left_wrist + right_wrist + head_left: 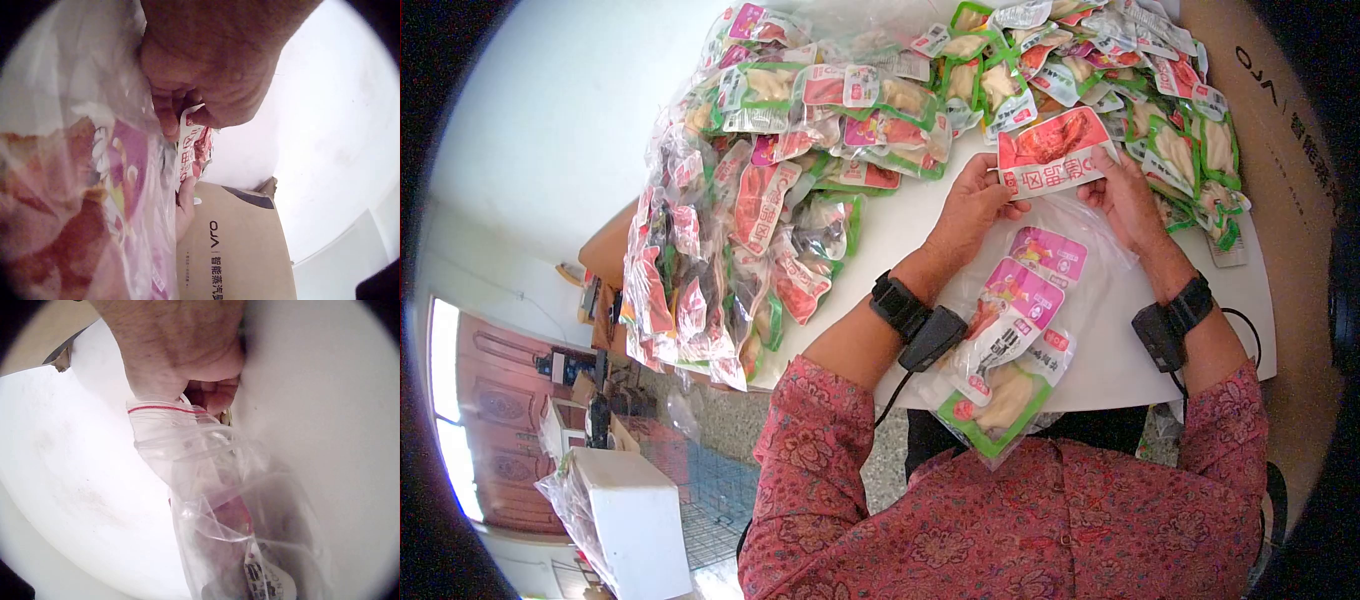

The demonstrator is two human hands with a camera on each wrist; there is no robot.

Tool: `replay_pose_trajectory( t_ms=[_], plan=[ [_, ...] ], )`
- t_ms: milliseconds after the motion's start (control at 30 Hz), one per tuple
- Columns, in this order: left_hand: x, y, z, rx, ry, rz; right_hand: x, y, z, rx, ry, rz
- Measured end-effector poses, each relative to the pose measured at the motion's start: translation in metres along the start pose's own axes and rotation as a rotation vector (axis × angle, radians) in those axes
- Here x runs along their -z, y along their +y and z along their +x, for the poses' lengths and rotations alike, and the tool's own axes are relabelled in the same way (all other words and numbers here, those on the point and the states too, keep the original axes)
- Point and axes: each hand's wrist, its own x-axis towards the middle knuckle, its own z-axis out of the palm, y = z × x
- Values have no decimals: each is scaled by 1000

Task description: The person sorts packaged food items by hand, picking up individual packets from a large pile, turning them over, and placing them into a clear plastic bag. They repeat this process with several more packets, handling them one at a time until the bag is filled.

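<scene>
The left grip (972, 205) and right grip (1125, 192) each pinch one end of a red packet (1055, 148), held between them. Just beneath, a clear bag (1020, 320) of packets lies on the white counter (900, 230).

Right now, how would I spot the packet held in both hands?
Start at the white table, its far side heaped with green-edged sealed snack packets. Just in front of the heap, the left hand and right hand pinch one flat red-and-white packet by its ends. It alone is held, and large red characters cross its white band.
</scene>
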Motion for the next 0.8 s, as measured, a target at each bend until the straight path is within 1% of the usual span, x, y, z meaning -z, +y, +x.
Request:
replay_pose_trajectory(
  t_ms=[67, 200, 300, 367, 600, 800],
  plan=[
    [-2, 2, 0, 40, 35, -23, -1, -1, -1, -15, 26, -1],
    [-2, 2, 0, 52, 60, -24, -1, -1, -1, -11, 12, -32],
    [-1, 1, 0, 48, 57, -18, -2, -1, -2, -2, 12, -39],
    [0, -1, 0, 13, 34, 10, -1, -1, -1, 16, -15, -59],
    [2, -2, 1, 17, 18, 10, -1, -1, -2, 20, 1, -66],
    [2, -3, 1, -1, -12, 29, 0, -3, -3, 9, -47, -98]
  ],
)
